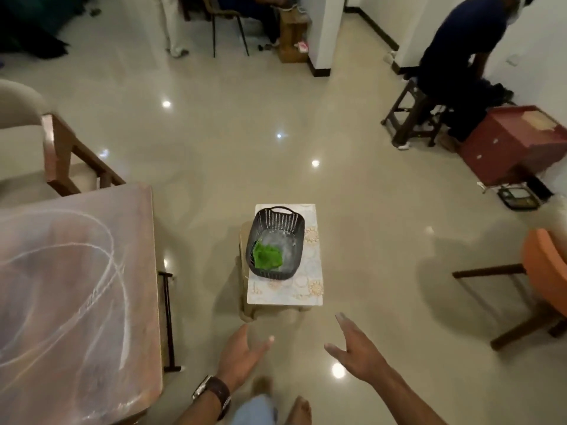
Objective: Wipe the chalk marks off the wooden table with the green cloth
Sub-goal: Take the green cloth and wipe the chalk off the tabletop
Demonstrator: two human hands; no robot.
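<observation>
A folded green cloth lies inside a dark plastic basket on a small stool with a patterned top, straight ahead on the floor. The wooden table fills the left side, its top covered in looping white chalk marks. My left hand, with a watch on the wrist, and my right hand are both held out empty, fingers spread, just short of the stool and below the basket.
A wooden chair stands behind the table. An orange chair is at the right edge. A person sits on a stool at the back right beside a red box. Shiny tiled floor surrounds the stool.
</observation>
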